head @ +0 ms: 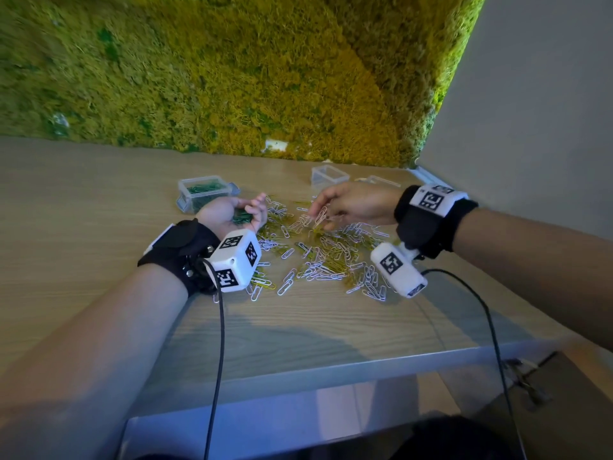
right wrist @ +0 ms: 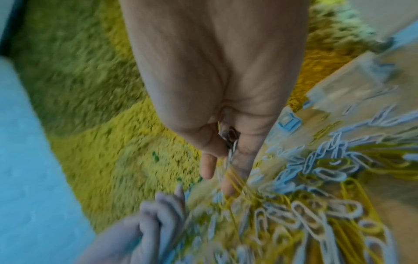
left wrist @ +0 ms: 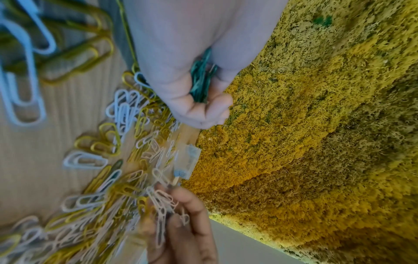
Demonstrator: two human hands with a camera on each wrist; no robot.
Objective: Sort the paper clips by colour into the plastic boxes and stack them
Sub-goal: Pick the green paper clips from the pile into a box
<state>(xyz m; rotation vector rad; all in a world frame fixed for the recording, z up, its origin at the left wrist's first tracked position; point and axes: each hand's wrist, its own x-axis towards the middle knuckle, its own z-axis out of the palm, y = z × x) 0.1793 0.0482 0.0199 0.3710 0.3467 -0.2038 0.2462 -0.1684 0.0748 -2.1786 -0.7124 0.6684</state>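
Bare table (head: 83, 227) left; moss wall (head: 232, 78) blocks behind

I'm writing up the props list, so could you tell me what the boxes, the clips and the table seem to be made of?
Boxes: clear, glossy plastic; the green clips show through one wall. Clips: thin bent wire with a smooth white, yellow or green finish, probably coated metal, though the core is not visible. Table: pale matt wood-grain surface, possibly laminate.

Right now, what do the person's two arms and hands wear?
Both forearms are bare, with no sleeves. Each wrist has a black strap: left strap, right strap. Each carries a white camera box with black square markers, the left box and the right box. A black cable hangs from each box.
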